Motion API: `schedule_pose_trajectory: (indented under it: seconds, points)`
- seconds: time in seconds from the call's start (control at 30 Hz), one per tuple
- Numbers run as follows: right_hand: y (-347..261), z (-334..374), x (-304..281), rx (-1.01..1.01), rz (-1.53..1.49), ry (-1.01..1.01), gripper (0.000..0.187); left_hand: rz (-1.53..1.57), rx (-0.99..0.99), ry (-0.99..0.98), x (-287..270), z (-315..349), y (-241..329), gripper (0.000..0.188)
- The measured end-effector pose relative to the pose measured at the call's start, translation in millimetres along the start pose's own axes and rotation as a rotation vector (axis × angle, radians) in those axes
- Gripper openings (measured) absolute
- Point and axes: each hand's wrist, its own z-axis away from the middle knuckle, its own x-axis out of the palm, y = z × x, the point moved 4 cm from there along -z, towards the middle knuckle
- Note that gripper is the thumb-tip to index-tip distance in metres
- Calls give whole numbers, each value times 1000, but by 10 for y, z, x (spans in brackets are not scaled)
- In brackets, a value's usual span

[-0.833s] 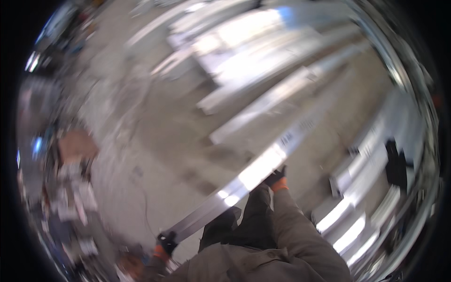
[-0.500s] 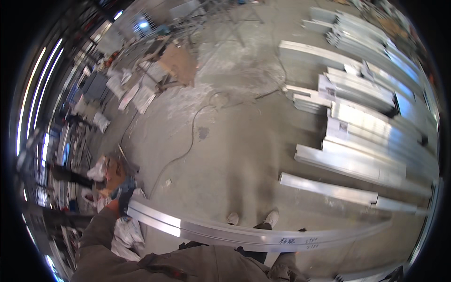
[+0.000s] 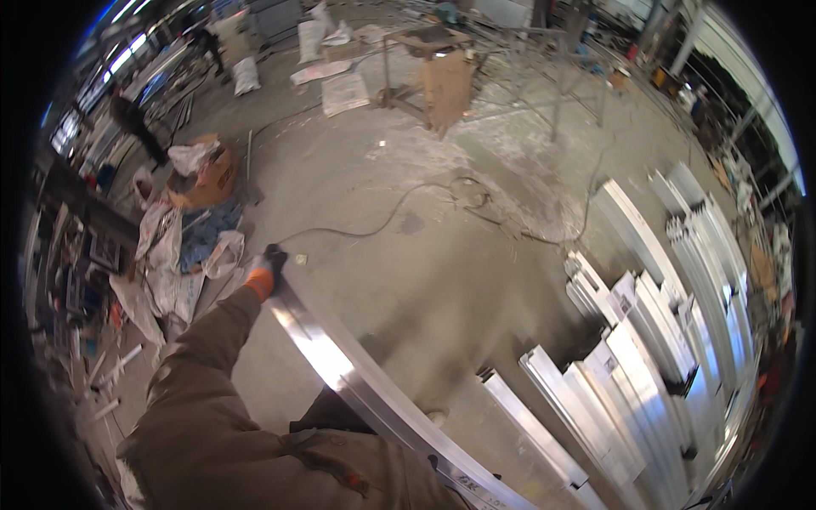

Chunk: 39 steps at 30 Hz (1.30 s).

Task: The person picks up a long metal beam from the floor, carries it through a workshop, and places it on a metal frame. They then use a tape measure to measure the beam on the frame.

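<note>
A long silver metal profile runs slantwise across my front, from the left down to the lower edge. My left hand, in a dark and orange glove, is closed around its far left end. The fingers show only in part there. Handwritten marks stand on the profile's face low in the picture, and its other end lies out of the picture. My right hand does not show.
Several stacks of similar metal profiles lie on the floor at the right. A cable crosses the concrete ahead. At the left are an open cardboard box and white sacks. Metal frames stand at the back.
My view has swung to the right. The profile, nearly level across my front before, now slants with its left end farther forward, my left hand still on it.
</note>
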Motion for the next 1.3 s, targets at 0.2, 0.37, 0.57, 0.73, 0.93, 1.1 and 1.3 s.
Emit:
schedule_pose_trajectory:
  seconds: [0.2,0.37,0.57,0.73,0.93,1.1,1.3]
  points:
    - [-60,-413,1989,-66,-47,-355,82,572,-123,-131,829,-687,-318,38]
    - [185,-453,3738,-89,-146,-656,77,925,-84,-145,478,-1706,-39,42]
    - [706,-619,5691,62,-373,-1195,72,1123,-122,-184,-1045,-2956,409,50]
    - [1952,-1022,6629,189,-350,-984,63,1065,-281,-113,-1330,-3834,-125,51]
    - [4082,-1367,7458,491,-25,-822,68,1027,-171,58,-1680,-5032,-374,54]
    - [5414,-2253,8321,708,-124,-828,63,1118,-149,82,-2125,-6537,186,50]
    - [6318,-3015,10012,834,-260,-1053,64,1031,-169,214,-2791,-8116,866,41]
